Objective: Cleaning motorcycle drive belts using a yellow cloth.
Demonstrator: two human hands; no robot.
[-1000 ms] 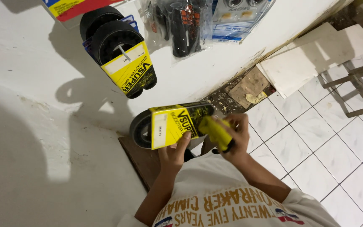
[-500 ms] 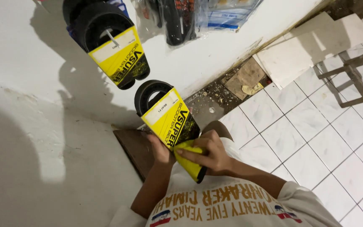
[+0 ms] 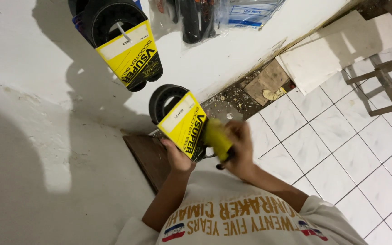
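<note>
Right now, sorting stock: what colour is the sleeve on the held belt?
Yellow and black sleeve, head view.

The person wears a white short-sleeved T-shirt printed across the chest with mustard-yellow block lettering in two rows. Small flag-like emblems in red, white and blue flank the lower row, one on each side. Both forearms are bare from the sleeve hems down; the left hand and right hand are ungloved, without rings or a watch.
</note>
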